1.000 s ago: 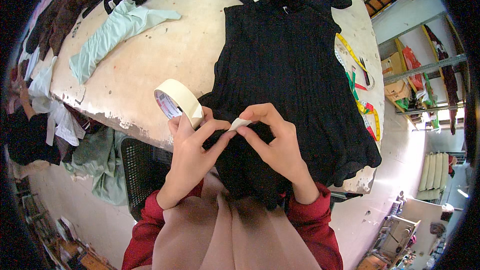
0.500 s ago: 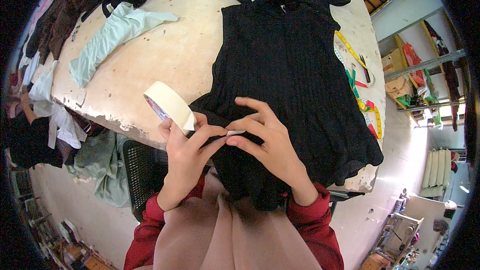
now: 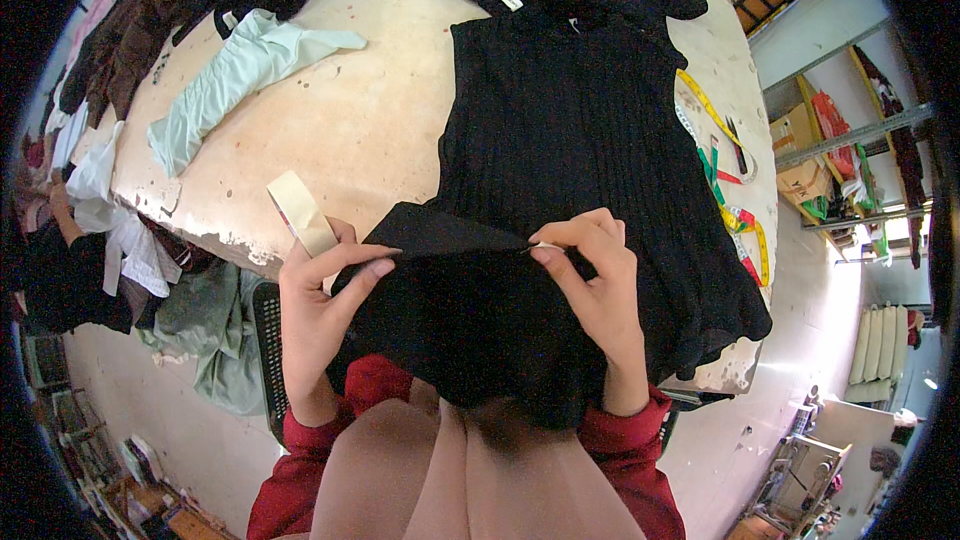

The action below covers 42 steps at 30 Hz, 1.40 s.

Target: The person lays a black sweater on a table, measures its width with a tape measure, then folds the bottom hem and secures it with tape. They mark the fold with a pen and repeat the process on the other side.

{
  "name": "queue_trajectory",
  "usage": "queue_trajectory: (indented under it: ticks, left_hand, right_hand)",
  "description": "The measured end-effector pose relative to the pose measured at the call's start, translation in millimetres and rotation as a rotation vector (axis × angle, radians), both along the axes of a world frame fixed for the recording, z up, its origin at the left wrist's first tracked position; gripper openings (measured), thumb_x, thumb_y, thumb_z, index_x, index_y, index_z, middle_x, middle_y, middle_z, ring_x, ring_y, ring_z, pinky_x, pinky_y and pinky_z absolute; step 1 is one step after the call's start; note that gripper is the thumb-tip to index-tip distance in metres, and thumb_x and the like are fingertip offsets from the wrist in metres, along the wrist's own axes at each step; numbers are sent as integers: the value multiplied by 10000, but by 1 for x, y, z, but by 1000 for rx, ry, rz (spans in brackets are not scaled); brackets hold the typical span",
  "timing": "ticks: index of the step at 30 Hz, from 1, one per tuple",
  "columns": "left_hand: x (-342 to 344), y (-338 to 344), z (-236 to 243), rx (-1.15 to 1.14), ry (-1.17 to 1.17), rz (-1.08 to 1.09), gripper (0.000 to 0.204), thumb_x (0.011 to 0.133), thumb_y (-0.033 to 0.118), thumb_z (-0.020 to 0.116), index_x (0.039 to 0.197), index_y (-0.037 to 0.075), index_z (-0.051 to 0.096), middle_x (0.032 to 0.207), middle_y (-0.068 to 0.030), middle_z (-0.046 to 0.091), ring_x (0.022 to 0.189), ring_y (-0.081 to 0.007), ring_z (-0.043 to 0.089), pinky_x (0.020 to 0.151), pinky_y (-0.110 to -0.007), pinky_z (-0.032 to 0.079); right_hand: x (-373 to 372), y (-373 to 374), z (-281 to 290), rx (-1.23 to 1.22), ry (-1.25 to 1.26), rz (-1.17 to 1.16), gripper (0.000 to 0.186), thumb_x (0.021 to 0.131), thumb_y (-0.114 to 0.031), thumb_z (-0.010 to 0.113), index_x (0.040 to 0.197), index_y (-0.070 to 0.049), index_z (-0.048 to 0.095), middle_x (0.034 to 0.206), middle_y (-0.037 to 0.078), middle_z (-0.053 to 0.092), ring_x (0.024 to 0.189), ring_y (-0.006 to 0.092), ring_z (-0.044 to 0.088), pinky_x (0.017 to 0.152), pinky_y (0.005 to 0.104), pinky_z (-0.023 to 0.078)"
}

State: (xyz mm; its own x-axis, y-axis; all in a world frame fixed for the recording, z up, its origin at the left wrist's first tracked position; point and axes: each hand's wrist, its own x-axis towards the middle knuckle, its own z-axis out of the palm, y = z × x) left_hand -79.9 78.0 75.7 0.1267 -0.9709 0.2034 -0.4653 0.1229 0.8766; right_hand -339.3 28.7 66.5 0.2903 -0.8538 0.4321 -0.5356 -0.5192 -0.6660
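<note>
A black pleated garment (image 3: 565, 130) lies on the table, and its near part hangs over my lap. My left hand (image 3: 318, 302) pinches the folded edge of the black cloth (image 3: 455, 270) between thumb and forefinger. Around that hand's other fingers sits a roll of cream masking tape (image 3: 302, 215). Farther right, my right hand (image 3: 602, 275) pinches the same edge, with a small pale scrap showing at its fingertips; I cannot tell whether it is tape. Between the two hands the edge is stretched out nearly straight.
On the worn table (image 3: 330, 130) lies a pale mint cloth (image 3: 240, 75), with dark garments behind it. A yellow tape measure (image 3: 712, 105) curls beside the black garment at the right. A black perforated chair (image 3: 270, 350) stands under the near left edge. Shelves (image 3: 835, 140) are at the right.
My hands have moved apart from close together, left hand leftward and right hand rightward, spreading the black edge between them. The tape roll went left with my left hand and now shows more edge-on.
</note>
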Motion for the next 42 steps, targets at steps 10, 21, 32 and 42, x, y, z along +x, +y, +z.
queue_trajectory:
  ticks: [10, 21, 32, 42]
  left_hand:
    - [11, -11, -2, 70, 121, -40, 132, 735, 19, 777, 844, -11, 708, 765, -33, 639, 722, -105, 533, 675, -246, 427]
    - [10, -11, 0, 46, 175, 10, 94, 771, -2, 746, 844, -11, 689, 752, -16, 655, 705, -72, 538, 662, -215, 428]
    - [34, -42, -30, -111, 204, 179, 254, 954, 123, 604, 1180, 66, 502, 827, 25, 485, 746, -62, 443, 653, -206, 380]
    - [-30, -27, 36, -199, -327, -242, 408, 680, 110, 796, 1078, 97, 706, 1006, -88, 613, 860, -211, 607, 755, -302, 459]
  right_hand:
    - [-2, 2, -3, 58, -143, -91, 30, 849, -70, 690, 841, -54, 667, 809, 33, 641, 770, 173, 551, 743, 301, 384]
    - [-11, 9, -14, 72, -272, -193, 161, 768, -4, 771, 746, -1, 613, 686, 44, 576, 629, 129, 504, 597, 246, 424]
    - [15, -11, -19, 396, -323, -60, 101, 840, -127, 735, 849, -32, 702, 699, 32, 616, 675, 94, 544, 603, 271, 437]
    - [23, -9, -6, 142, -206, 122, 62, 792, -66, 757, 830, -44, 713, 762, 20, 669, 697, 119, 573, 657, 251, 456]
